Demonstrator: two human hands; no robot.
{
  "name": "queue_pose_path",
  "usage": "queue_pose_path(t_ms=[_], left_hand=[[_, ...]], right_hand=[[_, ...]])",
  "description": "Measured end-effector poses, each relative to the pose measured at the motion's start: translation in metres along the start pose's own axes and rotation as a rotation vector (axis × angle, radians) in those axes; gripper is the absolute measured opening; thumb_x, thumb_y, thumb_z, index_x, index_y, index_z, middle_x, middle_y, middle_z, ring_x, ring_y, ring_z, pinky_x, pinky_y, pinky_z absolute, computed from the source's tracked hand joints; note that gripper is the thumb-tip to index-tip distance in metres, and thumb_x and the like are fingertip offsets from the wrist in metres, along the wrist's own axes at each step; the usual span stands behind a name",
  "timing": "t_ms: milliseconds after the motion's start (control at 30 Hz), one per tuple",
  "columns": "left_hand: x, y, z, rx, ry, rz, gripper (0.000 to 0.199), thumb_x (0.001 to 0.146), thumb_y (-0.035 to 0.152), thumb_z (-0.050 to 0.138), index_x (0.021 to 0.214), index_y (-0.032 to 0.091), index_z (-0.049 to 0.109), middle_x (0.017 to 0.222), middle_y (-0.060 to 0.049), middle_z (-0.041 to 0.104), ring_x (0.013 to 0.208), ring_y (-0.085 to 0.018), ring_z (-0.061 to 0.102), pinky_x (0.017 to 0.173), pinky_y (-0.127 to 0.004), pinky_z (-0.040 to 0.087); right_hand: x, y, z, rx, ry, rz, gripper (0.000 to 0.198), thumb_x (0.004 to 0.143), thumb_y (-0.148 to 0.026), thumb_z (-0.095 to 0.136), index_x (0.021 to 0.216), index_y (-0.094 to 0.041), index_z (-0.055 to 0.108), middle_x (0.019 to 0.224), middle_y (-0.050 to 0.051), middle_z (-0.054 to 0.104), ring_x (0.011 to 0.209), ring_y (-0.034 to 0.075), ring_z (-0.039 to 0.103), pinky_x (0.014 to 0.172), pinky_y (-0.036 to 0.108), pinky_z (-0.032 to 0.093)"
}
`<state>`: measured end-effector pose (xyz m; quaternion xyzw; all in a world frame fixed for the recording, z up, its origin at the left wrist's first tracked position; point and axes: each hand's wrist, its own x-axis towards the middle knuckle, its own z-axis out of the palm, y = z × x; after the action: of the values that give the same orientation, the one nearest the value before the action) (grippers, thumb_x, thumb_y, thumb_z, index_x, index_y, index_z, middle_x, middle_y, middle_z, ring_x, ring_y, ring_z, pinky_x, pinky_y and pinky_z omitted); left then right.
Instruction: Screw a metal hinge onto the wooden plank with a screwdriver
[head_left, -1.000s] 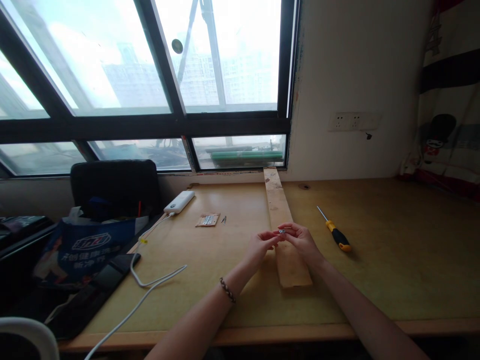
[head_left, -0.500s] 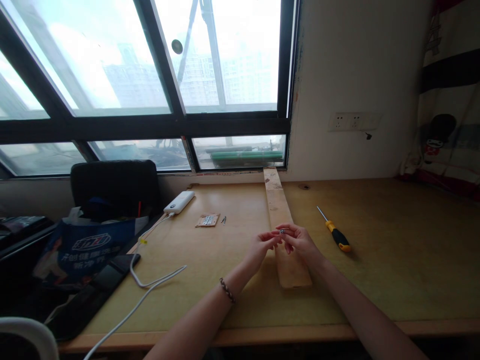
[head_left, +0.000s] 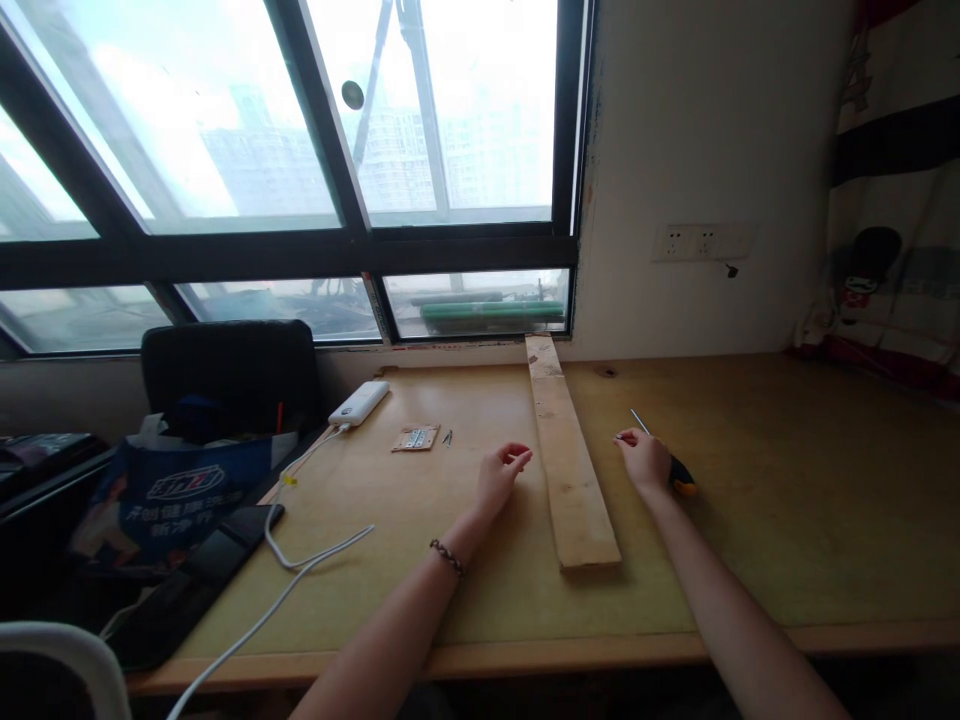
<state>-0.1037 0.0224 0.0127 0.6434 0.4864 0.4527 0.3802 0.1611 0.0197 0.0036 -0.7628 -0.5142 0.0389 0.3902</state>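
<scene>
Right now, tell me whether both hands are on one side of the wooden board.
No, the wooden board lies between the left hand and the right hand.

Left fingers (head_left: 517, 461) near wooden plank (head_left: 568, 470)

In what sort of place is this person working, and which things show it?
Probably a room in a high-rise home: tall buildings show through the wide window, a patterned curtain hangs at right, and a wooden table serves as workspace.

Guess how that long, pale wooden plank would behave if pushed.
The long, pale wooden plank would probably stay stiff, since it runs straight without visible sag. Its broad, flat face makes rolling unlikely.
</scene>
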Motion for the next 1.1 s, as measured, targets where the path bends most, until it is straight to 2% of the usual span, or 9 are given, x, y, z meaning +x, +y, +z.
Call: queue_pose_path(t_ms=[67,200,300,400,567,733,1100], left_hand=[[0.007,-0.008,-0.014,0.203,0.065,0.050,0.026,0.074,0.040,0.053,0.081,0.016,0.064,0.078,-0.006,0.066,0.070,-0.017,0.058,0.066,-0.029,0.044],[0.021,-0.026,-0.054,0.762,0.315,0.143,0.023,0.080,0.029,0.046,0.087,0.016,0.064,0.092,-0.010,0.063,0.093,-0.023,0.054,0.085,-0.035,0.038],[0.029,-0.039,-0.080,0.940,0.359,0.077,0.025,0.081,0.023,0.042,0.095,0.014,0.061,0.103,-0.012,0.059,0.098,-0.023,0.051,0.086,-0.032,0.036],[0.034,-0.050,-0.092,1.041,0.350,-0.002,0.025,0.080,0.023,0.045,0.099,0.015,0.059,0.109,-0.012,0.056,0.101,-0.022,0.048,0.086,-0.032,0.034],[0.036,-0.060,-0.093,1.125,0.407,-0.069,0.026,0.082,0.030,0.044,0.096,0.016,0.061,0.111,-0.010,0.054,0.108,-0.027,0.036,0.087,-0.040,0.025],[0.038,-0.063,-0.093,1.114,0.381,-0.078,0.024,0.083,0.029,0.042,0.088,0.017,0.062,0.109,-0.008,0.055,0.108,-0.026,0.036,0.087,-0.040,0.022],[0.042,-0.059,-0.093,1.095,0.374,-0.118,0.023,0.080,0.026,0.042,0.081,0.017,0.064,0.099,-0.010,0.059,0.102,-0.026,0.043,0.083,-0.042,0.028]], right_hand=[[0.000,0.005,0.003,-0.059,-0.027,-0.018,0.018,0.073,-0.032,0.054,0.078,-0.021,0.067,0.077,0.005,0.070,0.076,0.020,0.062,0.062,0.026,0.041],[0.000,0.011,0.008,-0.099,-0.056,-0.044,0.021,0.074,-0.031,0.054,0.082,-0.020,0.069,0.080,0.005,0.070,0.075,0.019,0.062,0.063,0.026,0.041],[0.002,0.015,0.011,-0.157,-0.046,-0.084,0.021,0.076,-0.030,0.053,0.084,-0.019,0.069,0.084,0.006,0.069,0.077,0.020,0.061,0.063,0.026,0.040],[0.003,0.017,0.014,-0.204,-0.041,-0.108,0.020,0.077,-0.027,0.053,0.083,-0.017,0.069,0.083,0.008,0.069,0.077,0.020,0.061,0.063,0.025,0.039],[0.003,0.018,0.019,-0.203,-0.042,-0.089,0.016,0.076,-0.023,0.056,0.086,-0.016,0.065,0.079,0.008,0.068,0.074,0.018,0.060,0.060,0.024,0.038],[0.002,0.021,0.020,-0.214,-0.063,-0.101,0.012,0.076,-0.024,0.058,0.081,-0.015,0.064,0.080,0.008,0.066,0.074,0.017,0.059,0.060,0.023,0.037],[-0.003,0.010,0.013,-0.358,-0.062,-0.139,0.018,0.080,-0.027,0.053,0.088,-0.014,0.063,0.087,0.010,0.062,0.080,0.018,0.056,0.064,0.025,0.035]])
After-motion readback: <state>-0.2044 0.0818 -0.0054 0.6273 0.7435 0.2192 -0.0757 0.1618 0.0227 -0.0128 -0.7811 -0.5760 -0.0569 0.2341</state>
